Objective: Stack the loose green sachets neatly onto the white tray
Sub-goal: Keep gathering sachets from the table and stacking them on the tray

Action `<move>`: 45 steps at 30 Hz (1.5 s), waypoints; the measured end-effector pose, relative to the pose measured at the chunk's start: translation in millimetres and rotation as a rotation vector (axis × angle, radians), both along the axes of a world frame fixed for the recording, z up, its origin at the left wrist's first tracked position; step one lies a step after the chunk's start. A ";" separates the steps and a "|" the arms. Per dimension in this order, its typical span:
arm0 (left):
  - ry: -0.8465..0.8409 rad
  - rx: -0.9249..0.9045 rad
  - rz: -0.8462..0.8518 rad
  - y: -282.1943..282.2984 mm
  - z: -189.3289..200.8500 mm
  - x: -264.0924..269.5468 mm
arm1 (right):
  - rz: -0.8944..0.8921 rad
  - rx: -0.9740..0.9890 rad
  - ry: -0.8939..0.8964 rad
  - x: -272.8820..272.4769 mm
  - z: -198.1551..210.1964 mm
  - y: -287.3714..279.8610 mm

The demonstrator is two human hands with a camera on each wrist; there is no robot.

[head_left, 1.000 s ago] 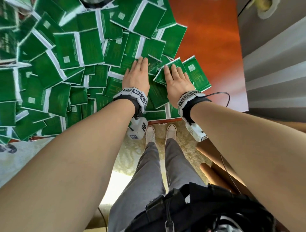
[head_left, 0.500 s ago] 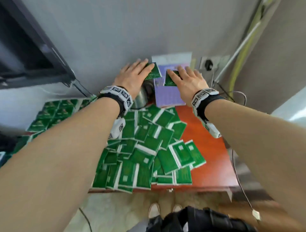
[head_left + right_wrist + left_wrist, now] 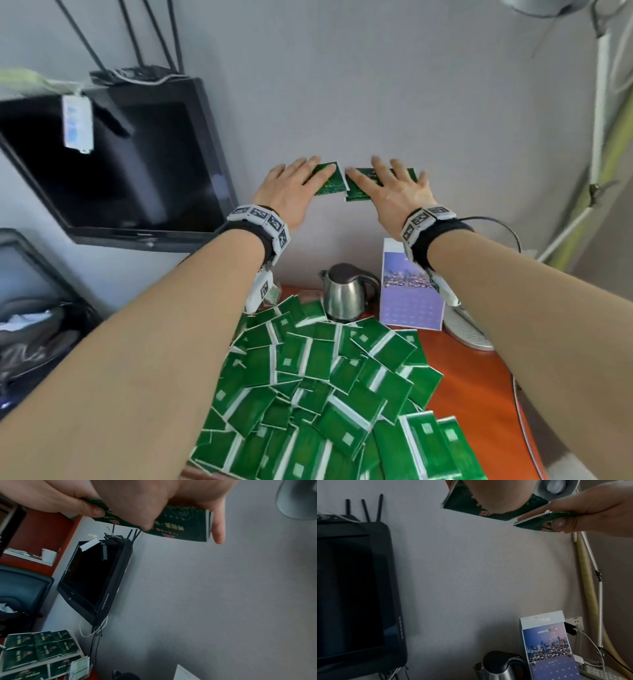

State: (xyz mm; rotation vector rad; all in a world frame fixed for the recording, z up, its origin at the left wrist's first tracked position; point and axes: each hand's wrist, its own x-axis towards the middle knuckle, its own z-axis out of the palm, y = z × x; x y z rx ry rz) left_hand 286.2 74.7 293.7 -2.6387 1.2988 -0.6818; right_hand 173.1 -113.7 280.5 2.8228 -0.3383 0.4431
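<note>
Both hands have risen higher than half a second ago, now before the grey wall at 12 o'clock. The left hand (image 3: 291, 190) pinches one green sachet (image 3: 329, 181); the right hand (image 3: 394, 192) grips a small stack (image 3: 359, 192). The loose pile (image 3: 325, 387) stays on the tabletop (image 3: 479, 394) at 6 o'clock.

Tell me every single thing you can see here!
loose sachets: too many to count, green, heaped on the desk
held sachets: a few, green, up in both hands
desk: one, orange-red, under the heap
kettle: one, silver and black, behind the heap
calendar: one, purple, right of the kettle
screen: one, black, on the wall
router: one, black, atop the screen
left hand: holds sachets
right hand: holds sachets
</note>
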 end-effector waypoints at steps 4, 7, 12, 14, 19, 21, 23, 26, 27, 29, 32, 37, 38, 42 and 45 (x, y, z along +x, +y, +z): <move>0.032 -0.043 0.022 48.2 -15.6 8.9 | 0.044 0.001 0.013 22.2 -8.9 43.2; 0.031 -0.063 0.061 91.4 -26.9 22.3 | 0.088 0.006 0.014 47.5 -15.5 84.9; 0.046 -0.039 0.125 176.0 -48.0 54.0 | 0.177 0.032 0.021 99.4 -32.2 171.9; 0.067 -0.018 0.163 210.0 -60.7 68.0 | 0.207 0.046 0.059 119.8 -43.3 204.4; 0.195 0.010 0.267 276.7 -95.5 101.3 | 0.281 0.082 0.164 166.8 -76.9 259.0; 0.232 0.012 0.299 291.3 -110.8 116.0 | 0.298 0.085 0.206 185.2 -91.0 268.0; 0.272 0.003 0.322 298.2 -126.8 130.3 | 0.316 0.087 0.248 203.1 -103.7 272.0; 0.336 -0.005 0.360 298.8 -152.9 151.1 | 0.355 0.087 0.304 231.1 -123.1 270.7; 0.357 -0.009 0.369 297.2 -161.3 158.6 | 0.368 0.089 0.317 241.5 -130.7 267.8; 0.400 -0.022 0.385 291.3 -179.3 173.1 | 0.394 0.071 0.341 263.5 -149.2 259.5; 0.471 -0.058 0.447 277.0 -214.3 192.0 | 0.455 0.041 0.378 302.8 -187.4 240.8; 0.652 -0.100 0.584 254.0 -282.6 201.7 | 0.550 -0.025 0.451 355.3 -247.0 218.0; 0.699 -0.101 0.608 249.5 -299.8 200.6 | 0.571 -0.041 0.491 362.2 -261.4 216.1; 0.884 -0.111 0.710 229.6 -360.0 200.2 | 0.616 -0.033 0.612 392.0 -313.3 209.0; 0.987 -0.094 0.748 213.3 -389.3 210.1 | 0.617 -0.006 0.676 413.9 -348.6 202.0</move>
